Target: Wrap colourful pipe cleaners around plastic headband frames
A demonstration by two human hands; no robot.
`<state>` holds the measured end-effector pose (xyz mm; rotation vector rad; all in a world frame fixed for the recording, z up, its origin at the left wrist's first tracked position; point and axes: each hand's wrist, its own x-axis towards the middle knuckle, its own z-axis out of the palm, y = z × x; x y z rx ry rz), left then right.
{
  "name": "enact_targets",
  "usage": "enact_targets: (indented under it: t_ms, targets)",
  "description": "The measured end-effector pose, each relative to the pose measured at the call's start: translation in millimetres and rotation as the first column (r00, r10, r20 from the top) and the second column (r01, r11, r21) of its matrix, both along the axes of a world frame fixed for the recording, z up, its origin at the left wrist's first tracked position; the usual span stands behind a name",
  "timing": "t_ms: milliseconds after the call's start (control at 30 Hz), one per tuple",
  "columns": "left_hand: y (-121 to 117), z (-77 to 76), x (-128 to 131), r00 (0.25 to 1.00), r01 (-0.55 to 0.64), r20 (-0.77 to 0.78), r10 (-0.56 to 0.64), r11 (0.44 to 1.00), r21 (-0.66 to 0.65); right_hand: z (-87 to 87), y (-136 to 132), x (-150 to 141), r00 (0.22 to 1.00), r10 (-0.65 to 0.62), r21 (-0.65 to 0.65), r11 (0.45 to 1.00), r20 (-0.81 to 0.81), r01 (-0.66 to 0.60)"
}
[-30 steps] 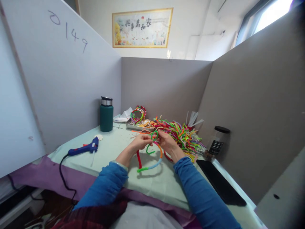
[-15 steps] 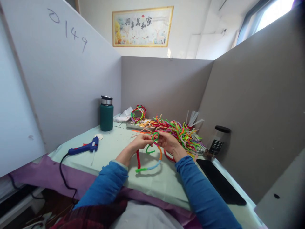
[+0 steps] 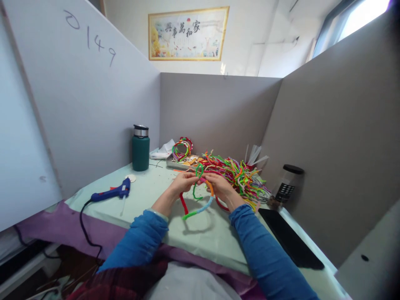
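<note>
Both my hands meet over the middle of the pale green table cover (image 3: pixel 146 204). My left hand (image 3: pixel 183 182) and my right hand (image 3: pixel 218 185) are closed in pinches on a hoop wrapped in coloured pipe cleaners (image 3: pixel 200 206), with red, orange, light blue and green sections. A green pipe cleaner (image 3: pixel 197 171) loops up between my fingertips. The hoop hangs from my hands, lifted a little above the cover. Just behind my right hand lies a heap of loose pipe cleaners (image 3: pixel 240 175) in many colours.
A blue glue gun (image 3: pixel 112 193) with a black cord lies at the left. A dark green flask (image 3: pixel 140 148) stands by the left partition. A metal tray (image 3: pixel 184 161) with finished hoops sits at the back. A dark jar (image 3: pixel 286 187) and a black flat slab (image 3: pixel 289 239) are at the right.
The hoop has lifted off the cover and tilted. The green pipe cleaner loop now stands higher between my fingers. Both hands have stayed in nearly the same place.
</note>
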<state>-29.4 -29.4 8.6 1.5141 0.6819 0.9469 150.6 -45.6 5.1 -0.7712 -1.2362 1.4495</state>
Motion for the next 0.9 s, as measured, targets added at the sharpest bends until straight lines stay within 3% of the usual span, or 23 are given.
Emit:
enact_targets:
  t_ms: [133,233,400,667,900]
  targets:
    - [0,1.0,0,0.993,-0.074,0.082,0.079,0.995,-0.065,-7.3,-4,-5,0.979,0.172,-0.025,0.985,0.109,-0.170]
    - [-1,1.3,1,0.991,-0.098,0.090,0.102,0.994,-0.057,-9.7,-6,-9,0.958,0.226,0.023,0.972,0.176,-0.233]
    - [-2,0.2,2,0.993,-0.085,0.081,0.083,0.996,0.018,-9.7,-8,-12,0.938,0.187,0.116,0.967,0.293,-0.229]
    - [0,-2.8,2,0.999,-0.019,0.026,0.019,1.000,0.022,-16.4,-5,-13,0.951,0.099,0.168,0.974,0.294,-0.154]
    - [2,-3.8,2,0.997,-0.076,-0.006,0.076,0.997,0.023,-12.9,-8,-14,0.945,0.072,0.160,0.979,0.319,-0.128]
